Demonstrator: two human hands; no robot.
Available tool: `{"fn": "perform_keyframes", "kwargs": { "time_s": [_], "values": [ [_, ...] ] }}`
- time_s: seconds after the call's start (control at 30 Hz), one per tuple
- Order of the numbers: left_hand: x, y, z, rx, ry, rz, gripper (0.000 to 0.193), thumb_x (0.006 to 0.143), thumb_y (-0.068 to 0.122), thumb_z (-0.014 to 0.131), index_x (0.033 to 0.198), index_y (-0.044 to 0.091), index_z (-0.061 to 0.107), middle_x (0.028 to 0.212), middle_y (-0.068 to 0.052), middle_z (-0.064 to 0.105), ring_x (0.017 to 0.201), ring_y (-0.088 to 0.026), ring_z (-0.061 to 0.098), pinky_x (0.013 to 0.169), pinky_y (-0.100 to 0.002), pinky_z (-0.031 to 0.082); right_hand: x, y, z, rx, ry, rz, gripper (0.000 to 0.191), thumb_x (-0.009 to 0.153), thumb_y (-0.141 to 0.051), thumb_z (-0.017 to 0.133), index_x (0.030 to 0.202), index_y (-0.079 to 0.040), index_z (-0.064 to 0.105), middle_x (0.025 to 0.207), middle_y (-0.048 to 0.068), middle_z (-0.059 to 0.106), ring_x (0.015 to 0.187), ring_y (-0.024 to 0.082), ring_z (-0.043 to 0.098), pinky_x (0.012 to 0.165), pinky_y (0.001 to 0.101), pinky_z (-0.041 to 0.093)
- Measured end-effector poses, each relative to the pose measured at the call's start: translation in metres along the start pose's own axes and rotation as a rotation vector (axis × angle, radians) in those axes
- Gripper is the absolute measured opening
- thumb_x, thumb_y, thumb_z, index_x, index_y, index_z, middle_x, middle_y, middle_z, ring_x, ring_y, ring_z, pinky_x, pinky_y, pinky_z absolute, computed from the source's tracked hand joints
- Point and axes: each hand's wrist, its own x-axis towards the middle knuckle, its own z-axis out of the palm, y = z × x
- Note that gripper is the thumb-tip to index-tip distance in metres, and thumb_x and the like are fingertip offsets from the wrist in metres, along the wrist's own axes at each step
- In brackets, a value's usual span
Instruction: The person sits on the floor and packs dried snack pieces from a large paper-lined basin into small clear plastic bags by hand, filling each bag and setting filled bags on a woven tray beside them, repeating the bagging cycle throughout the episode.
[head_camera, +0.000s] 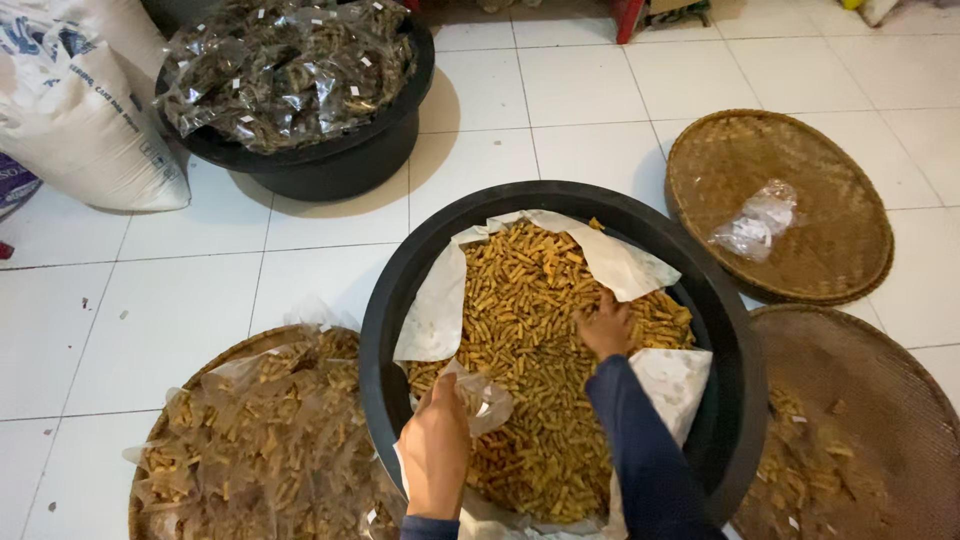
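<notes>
- Left hand (436, 455), nearest the lens, closed around the neck of a small clear bag (483, 400); mouth of bag kept up and gaping over the tub, seemingly so snacks can drop in without spilling.
- Right hand (606, 326), in a dark blue sleeve (640, 450), sunk palm-down into the snacks (530, 340); fingers curled and half buried, so hard to tell how much is gripped, likely a scoop.
- Fried golden stick snacks heaped in a big black tub (385, 330), just beyond the bag.
- White paper (435, 310) lining the tub, folded back at the edges; probably there to soak oil and keep food off the plastic.
- Woven tray (200, 370) at lower left, touching the tub, piled with filled clear bags (260, 440); close by, handy for setting down finished ones.
- Second woven tray (860, 380) at lower right with a few loose snacks.
- Third woven tray (800, 150) farther right on the floor, carrying a crumpled plastic bundle (757, 222).
- Another black tub (330, 160) at the back, stacked with darker packed bags (290, 70), well apart from the work.
- White sack (80, 120) at far left on the tiled floor (560, 100).
</notes>
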Motion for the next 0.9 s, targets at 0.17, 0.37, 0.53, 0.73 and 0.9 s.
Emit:
{"fn": "perform_keyframes", "kwargs": {
  "time_s": [0.17, 0.37, 0.53, 0.73, 0.9],
  "values": [
    [0.006, -0.007, 0.004, 0.069, -0.014, -0.031, 0.032, 0.086, 0.012, 0.065, 0.118, 0.008, 0.069, 0.093, -0.017, 0.074, 0.079, -0.038, 0.071, 0.066, -0.046, 0.057, -0.054, -0.029, 0.035, -0.263, -0.156, -0.191, 0.102, 0.086, -0.056, 0.075, 0.164, -0.024, 0.017, 0.172, 0.018, 0.002, 0.153, 0.053, 0.007, 0.116, 0.0741, 0.017],
    [0.005, -0.014, 0.008, 0.04, 0.041, 0.022, 0.029, 0.09, 0.012, 0.063, 0.117, 0.008, 0.07, 0.095, -0.016, 0.074, 0.081, -0.036, 0.072, 0.067, -0.045, 0.057, -0.039, 0.0, 0.05, -0.075, -0.395, -0.513, 0.053, 0.096, -0.029, 0.064, 0.146, -0.024, 0.049, 0.148, 0.015, 0.039, 0.13, 0.043, 0.04, 0.111, 0.0577, 0.041],
    [0.004, -0.017, -0.001, 0.042, 0.042, -0.025, 0.029, 0.091, 0.013, 0.06, 0.118, 0.008, 0.069, 0.097, -0.016, 0.074, 0.082, -0.037, 0.071, 0.068, -0.046, 0.057, 0.0, -0.004, 0.038, 0.209, -0.022, -0.308, 0.038, 0.104, -0.029, 0.055, 0.141, -0.023, 0.062, 0.148, 0.019, 0.049, 0.121, 0.044, 0.058, 0.108, 0.0543, 0.048],
    [0.005, -0.015, -0.006, 0.005, 0.05, -0.033, 0.025, 0.094, 0.014, 0.06, 0.116, 0.009, 0.07, 0.098, -0.016, 0.074, 0.083, -0.038, 0.071, 0.068, -0.046, 0.057, -0.035, -0.044, 0.05, -0.167, -0.062, -0.29, 0.075, 0.09, -0.055, 0.065, 0.156, -0.026, 0.044, 0.168, 0.028, 0.015, 0.143, 0.064, 0.024, 0.11, 0.0766, 0.021],
    [0.008, -0.016, -0.008, 0.023, 0.028, -0.064, 0.025, 0.094, 0.014, 0.06, 0.117, 0.009, 0.069, 0.1, -0.016, 0.074, 0.081, -0.037, 0.072, 0.067, -0.046, 0.057, -0.034, -0.035, 0.069, -0.227, -0.367, -0.568, 0.069, 0.093, -0.057, 0.06, 0.151, -0.02, 0.046, 0.156, 0.019, 0.042, 0.138, 0.049, 0.045, 0.117, 0.061, 0.034]
  ]
}}
